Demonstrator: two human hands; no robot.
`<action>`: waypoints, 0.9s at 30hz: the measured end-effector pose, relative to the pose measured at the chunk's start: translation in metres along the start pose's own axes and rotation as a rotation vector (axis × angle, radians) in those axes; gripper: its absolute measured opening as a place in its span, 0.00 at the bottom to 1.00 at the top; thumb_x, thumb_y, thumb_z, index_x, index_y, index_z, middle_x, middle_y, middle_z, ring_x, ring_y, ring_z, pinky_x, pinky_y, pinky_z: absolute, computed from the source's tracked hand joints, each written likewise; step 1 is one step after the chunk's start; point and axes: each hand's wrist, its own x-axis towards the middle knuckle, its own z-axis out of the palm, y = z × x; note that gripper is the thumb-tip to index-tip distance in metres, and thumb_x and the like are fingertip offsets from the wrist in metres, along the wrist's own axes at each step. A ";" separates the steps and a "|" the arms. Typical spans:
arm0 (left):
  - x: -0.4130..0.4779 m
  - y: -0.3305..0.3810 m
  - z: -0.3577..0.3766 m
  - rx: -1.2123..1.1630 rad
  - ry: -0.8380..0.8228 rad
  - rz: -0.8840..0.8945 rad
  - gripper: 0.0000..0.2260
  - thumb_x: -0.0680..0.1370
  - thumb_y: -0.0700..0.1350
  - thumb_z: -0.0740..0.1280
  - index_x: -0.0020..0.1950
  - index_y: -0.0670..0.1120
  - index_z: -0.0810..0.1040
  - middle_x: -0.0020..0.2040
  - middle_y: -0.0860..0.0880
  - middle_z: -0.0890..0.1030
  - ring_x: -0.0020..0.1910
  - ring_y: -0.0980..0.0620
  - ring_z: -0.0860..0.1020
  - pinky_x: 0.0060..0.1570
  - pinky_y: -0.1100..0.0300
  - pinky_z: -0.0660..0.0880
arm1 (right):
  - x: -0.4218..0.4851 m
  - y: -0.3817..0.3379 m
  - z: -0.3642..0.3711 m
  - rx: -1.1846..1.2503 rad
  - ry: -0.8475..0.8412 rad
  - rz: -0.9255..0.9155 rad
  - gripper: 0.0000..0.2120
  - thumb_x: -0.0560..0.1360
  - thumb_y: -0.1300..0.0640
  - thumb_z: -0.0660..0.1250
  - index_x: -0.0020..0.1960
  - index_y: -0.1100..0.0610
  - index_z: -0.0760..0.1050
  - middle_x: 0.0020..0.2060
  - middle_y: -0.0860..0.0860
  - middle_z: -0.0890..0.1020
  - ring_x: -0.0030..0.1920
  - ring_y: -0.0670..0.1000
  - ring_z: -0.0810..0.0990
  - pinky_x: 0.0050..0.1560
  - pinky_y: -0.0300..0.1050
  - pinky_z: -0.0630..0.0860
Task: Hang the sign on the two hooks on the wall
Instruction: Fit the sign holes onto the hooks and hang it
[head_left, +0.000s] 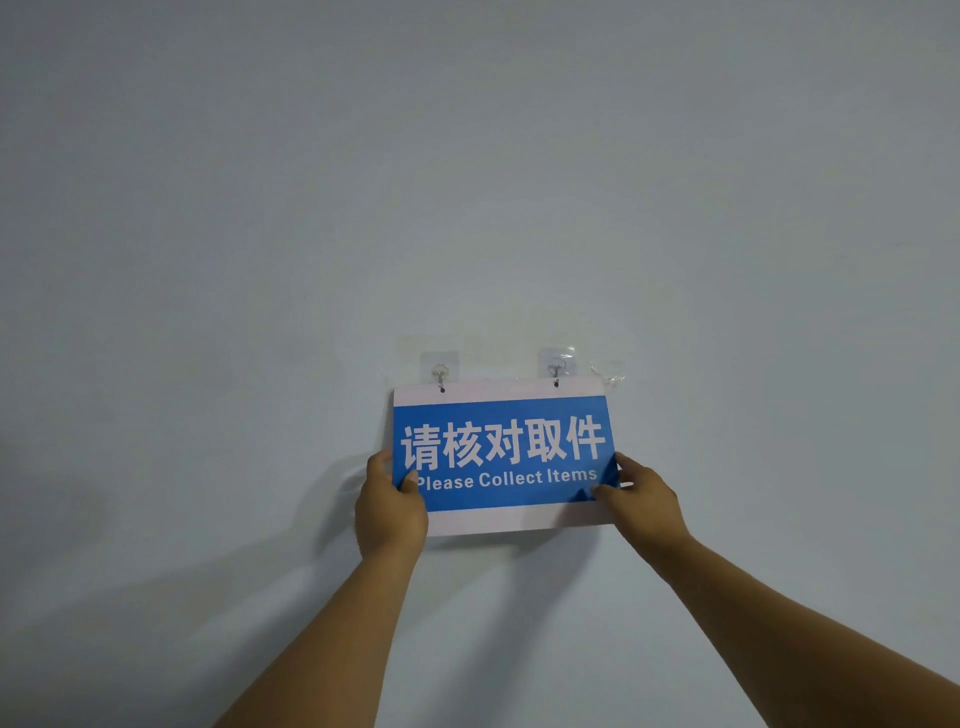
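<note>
A blue and white sign (504, 452) reading "Please Collect Items" lies flat against the wall. Its two top holes sit on the left hook (440, 373) and the right hook (556, 370), both clear adhesive hooks. My left hand (389, 506) grips the sign's lower left edge, thumb on the front. My right hand (641, 496) pinches the lower right edge, thumb on the blue face.
The wall (467, 182) is plain pale grey all around. A scrap of clear adhesive film (610, 375) sticks to the wall just right of the right hook.
</note>
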 end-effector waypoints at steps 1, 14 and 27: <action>0.000 -0.001 0.001 -0.018 -0.009 -0.020 0.13 0.82 0.43 0.64 0.67 0.50 0.73 0.55 0.50 0.82 0.46 0.49 0.81 0.38 0.55 0.79 | 0.000 0.000 0.001 0.001 -0.007 0.009 0.20 0.78 0.60 0.67 0.69 0.54 0.73 0.57 0.52 0.80 0.52 0.55 0.79 0.50 0.47 0.76; 0.024 0.003 0.003 -0.090 -0.043 -0.083 0.22 0.81 0.47 0.67 0.75 0.47 0.71 0.69 0.44 0.77 0.61 0.43 0.80 0.50 0.52 0.80 | 0.041 -0.010 0.008 -0.024 -0.003 0.066 0.30 0.76 0.55 0.70 0.75 0.55 0.65 0.68 0.58 0.74 0.65 0.60 0.77 0.62 0.57 0.77; 0.027 0.000 0.000 -0.143 -0.053 -0.058 0.14 0.80 0.44 0.66 0.66 0.50 0.76 0.62 0.50 0.80 0.53 0.48 0.82 0.46 0.52 0.81 | 0.043 0.009 0.021 0.052 0.029 0.092 0.27 0.75 0.59 0.70 0.72 0.56 0.67 0.66 0.58 0.76 0.62 0.58 0.78 0.60 0.56 0.78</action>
